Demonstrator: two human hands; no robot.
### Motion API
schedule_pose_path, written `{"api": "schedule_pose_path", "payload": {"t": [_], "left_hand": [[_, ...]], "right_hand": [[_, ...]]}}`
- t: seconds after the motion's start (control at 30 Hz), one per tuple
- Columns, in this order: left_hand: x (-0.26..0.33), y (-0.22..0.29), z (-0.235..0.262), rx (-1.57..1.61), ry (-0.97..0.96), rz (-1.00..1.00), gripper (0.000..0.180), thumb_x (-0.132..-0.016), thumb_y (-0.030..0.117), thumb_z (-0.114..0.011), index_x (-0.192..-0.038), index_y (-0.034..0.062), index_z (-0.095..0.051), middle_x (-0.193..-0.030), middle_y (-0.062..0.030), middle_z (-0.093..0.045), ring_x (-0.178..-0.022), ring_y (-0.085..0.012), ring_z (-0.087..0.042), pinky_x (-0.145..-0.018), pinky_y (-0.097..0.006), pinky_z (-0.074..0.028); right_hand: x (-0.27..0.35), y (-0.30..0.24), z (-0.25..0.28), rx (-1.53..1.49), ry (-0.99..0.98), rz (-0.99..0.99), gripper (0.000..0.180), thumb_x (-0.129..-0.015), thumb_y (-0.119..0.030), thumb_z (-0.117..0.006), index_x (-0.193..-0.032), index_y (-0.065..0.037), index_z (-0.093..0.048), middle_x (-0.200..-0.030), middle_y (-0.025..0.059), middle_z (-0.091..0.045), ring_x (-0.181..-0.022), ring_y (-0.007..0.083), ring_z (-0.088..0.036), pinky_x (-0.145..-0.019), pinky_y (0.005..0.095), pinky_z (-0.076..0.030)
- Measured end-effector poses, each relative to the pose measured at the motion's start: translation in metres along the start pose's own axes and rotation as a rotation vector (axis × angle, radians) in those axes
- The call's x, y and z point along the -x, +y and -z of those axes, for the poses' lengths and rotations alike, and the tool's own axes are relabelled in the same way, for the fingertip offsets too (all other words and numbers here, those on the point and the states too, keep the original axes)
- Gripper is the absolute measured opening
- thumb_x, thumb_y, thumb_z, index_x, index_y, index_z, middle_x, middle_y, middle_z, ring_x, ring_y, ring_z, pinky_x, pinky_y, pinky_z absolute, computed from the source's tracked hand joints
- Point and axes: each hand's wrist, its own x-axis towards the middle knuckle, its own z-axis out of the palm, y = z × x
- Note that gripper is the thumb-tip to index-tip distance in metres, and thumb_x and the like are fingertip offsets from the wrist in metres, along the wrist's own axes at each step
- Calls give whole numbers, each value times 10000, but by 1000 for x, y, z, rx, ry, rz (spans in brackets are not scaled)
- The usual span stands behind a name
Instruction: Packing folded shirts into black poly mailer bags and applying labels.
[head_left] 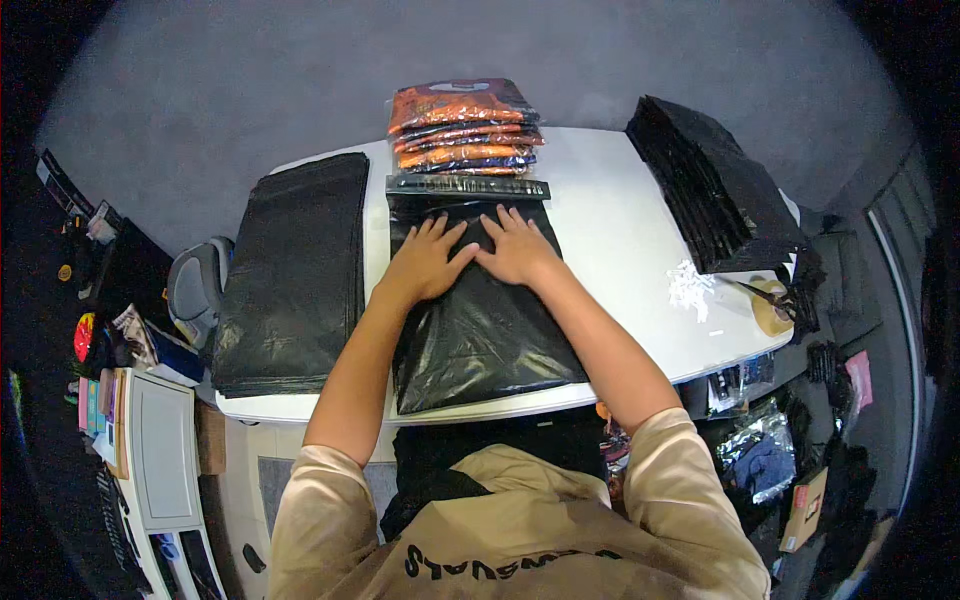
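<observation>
A glossy black plastic mailing bag (480, 345) lies flat in the middle of the white table, its flap strip at the far end. Both my hands press on its upper part, palms down. My left hand (428, 262) has its fingers spread toward the flap, and my right hand (517, 248) does the same beside it, the thumbs almost touching. Neither hand grips anything. Just beyond the flap stands a pile of clear-wrapped orange and dark folded garments (465, 130). Whatever the bag contains is hidden.
To the left lies a flat stack of black bags (295, 280). A tall, leaning pile of black packages (710, 185) stands at the far right. Near it are white paper scraps (690, 288), a tape roll (770, 308) and scissors (757, 292). A white cabinet (165, 450) stands left of the table (610, 240).
</observation>
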Motion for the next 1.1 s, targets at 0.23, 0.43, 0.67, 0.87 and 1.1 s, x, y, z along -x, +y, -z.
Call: {"api": "schedule_pose_path", "payload": {"t": [0.23, 0.43, 0.67, 0.87, 1.1], "left_hand": [[6, -34, 15, -128, 62, 197, 820, -1105, 691, -341, -1701, 133, -414, -1799, -209, -271, -1681, -418, -181, -1358, -576, -130], [20, -6, 29, -226, -41, 288, 813, -1110, 661, -401, -1676, 79, -432, -1759, -228, -352, -1653, -440, -253, -1344, -612, -154], [43, 60, -9, -206, 75, -236, 828, -1090, 651, -473, -1680, 74, -414, -1757, -222, -355, -1649, -428, -271, -1329, -666, -152], [107, 141, -23, -151, -80, -681, 909, -1031, 664, -569, -1702, 84, -369, -1773, -207, -329, -1659, -434, -249, -1320, -698, -147], [91, 137, -8, -43, -62, -722, 851, -1044, 580, -596, -1696, 78, -377, -1776, -199, -330, -1662, -411, -251, -1333, -673, -151]], "right_hand": [[-11, 32, 13, 24, -9, -191, 905, -1070, -737, -377, -1753, -150, -290, -1827, 167, -210, -1697, 373, -142, -1372, 552, -92], [-4, 56, 2, -24, 107, -91, 933, -1056, -754, -401, -1718, -97, -369, -1795, 209, -281, -1684, 405, -179, -1366, 560, -102], [-5, 71, 6, -36, 97, 1, 869, -1080, -722, -378, -1701, -116, -413, -1781, 219, -309, -1674, 428, -198, -1363, 568, -104], [-11, 89, 8, -86, 37, 56, 731, -1152, -603, -297, -1709, -142, -406, -1801, 214, -261, -1692, 401, -149, -1369, 532, -70], [-13, 86, 7, -46, 69, 45, 760, -1137, -643, -289, -1707, -153, -408, -1785, 194, -316, -1676, 404, -211, -1365, 558, -95]]}}
